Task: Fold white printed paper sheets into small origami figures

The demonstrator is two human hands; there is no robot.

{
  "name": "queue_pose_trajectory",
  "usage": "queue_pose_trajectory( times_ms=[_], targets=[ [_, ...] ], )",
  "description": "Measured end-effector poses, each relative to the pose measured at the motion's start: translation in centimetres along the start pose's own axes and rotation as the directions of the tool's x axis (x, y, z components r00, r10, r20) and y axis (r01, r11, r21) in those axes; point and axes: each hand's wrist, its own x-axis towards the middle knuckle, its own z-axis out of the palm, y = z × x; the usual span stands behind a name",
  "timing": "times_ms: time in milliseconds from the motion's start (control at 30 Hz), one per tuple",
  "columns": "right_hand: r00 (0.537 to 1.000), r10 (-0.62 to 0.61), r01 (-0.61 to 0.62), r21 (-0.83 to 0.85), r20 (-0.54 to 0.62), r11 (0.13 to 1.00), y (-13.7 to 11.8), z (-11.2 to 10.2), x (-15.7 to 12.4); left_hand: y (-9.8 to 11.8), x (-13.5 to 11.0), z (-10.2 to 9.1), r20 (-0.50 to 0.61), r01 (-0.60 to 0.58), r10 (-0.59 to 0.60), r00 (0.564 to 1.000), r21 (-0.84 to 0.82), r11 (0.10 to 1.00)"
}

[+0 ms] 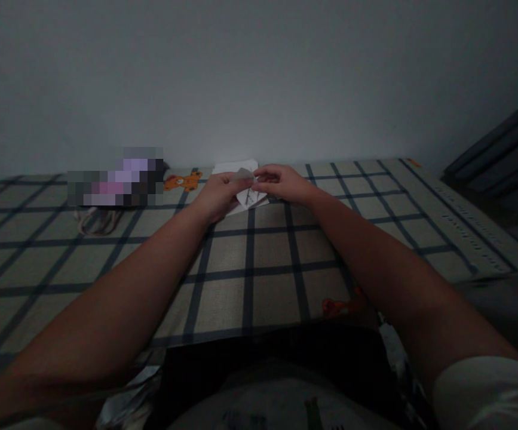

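Diagonally, paper (234, 166) far-left to near-right

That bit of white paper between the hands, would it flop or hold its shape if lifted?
The folded paper looks thin and creased, so it is probably light and fairly floppy, stiffer along its folds. The left hand and right hand pinch it with fingertips, hinting it crumples easily.

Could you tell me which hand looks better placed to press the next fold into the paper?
Likely the right hand: its fingertips pinch the raised flap of the white paper, while the left hand covers its left side, steadying it.
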Motion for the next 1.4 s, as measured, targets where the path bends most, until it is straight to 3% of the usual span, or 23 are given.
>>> queue_pose_trajectory(
  times_ms=[233,367,533,733,1100,1400],
  targets=[
    [0.998,-0.039,0.039,0.016,-0.041,0.999,0.3,0.3,0.1,0.5,-0.4,0.6,-0.012,-0.058,0.06,0.998,0.102,0.993],
    [0.999,-0.046,0.045,-0.025,-0.026,0.999,0.3,0.3,0.1,0.8,-0.8,1.1,0.03,-0.075,0.074,0.997,0.048,0.996],
    [0.998,-0.04,0.035,-0.104,-0.041,0.994,0.1,0.3,0.1,0.7,-0.6,1.2,0.005,-0.053,0.053,0.999,-0.019,0.998],
    [0.995,-0.003,-0.002,-0.045,-0.095,0.999,0.3,0.3,0.4,0.8,-0.6,1.0,0.012,-0.005,0.005,1.0,0.011,1.0],
    [0.99,0.011,-0.01,0.003,-0.138,1.0,0.7,1.0,0.7,0.5,-0.5,1.0,0.008,-0.021,0.021,1.0,-0.014,1.0],
    [0.994,0.106,-0.101,0.129,-0.031,0.986,-0.3,-0.2,0.1,1.1,-0.4,1.0,-0.022,0.007,-0.007,1.0,-0.028,1.0]
  ],
)
